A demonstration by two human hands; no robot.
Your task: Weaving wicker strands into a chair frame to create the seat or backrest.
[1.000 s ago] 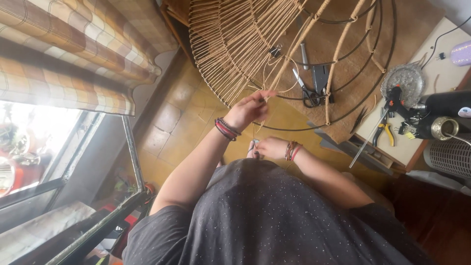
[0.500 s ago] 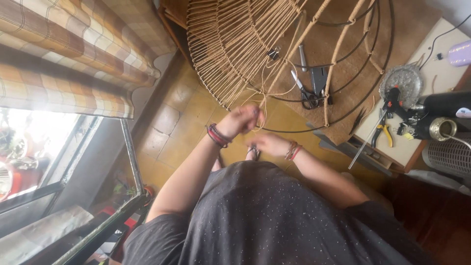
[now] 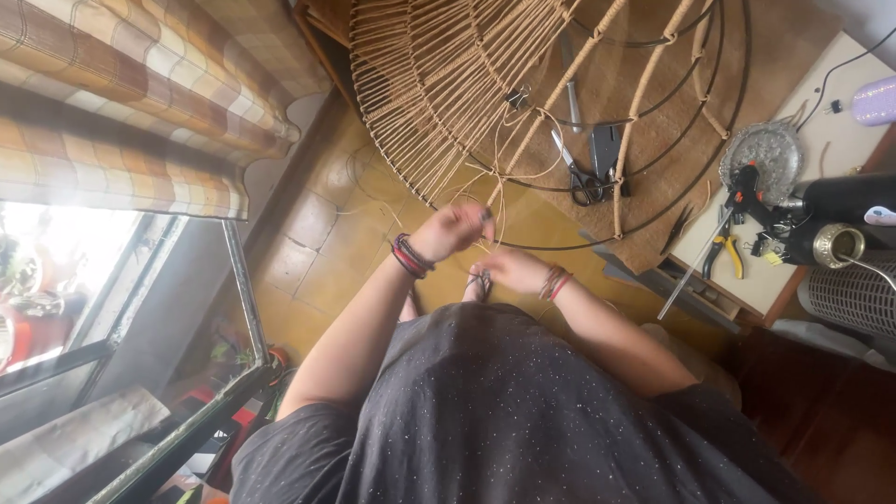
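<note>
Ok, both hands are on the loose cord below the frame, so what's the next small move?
Probably draw the slack upward with the left hand: the thin tan cord hangs in loose loops beneath the round wire frame wrapped in tan cord, while the right hand pinches its lower end.

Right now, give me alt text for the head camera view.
Seen from above, a person's left hand and right hand work thin cane strands at the edge of a large woven dome frame. Scissors lie beyond; pliers rest on a side table.
</note>
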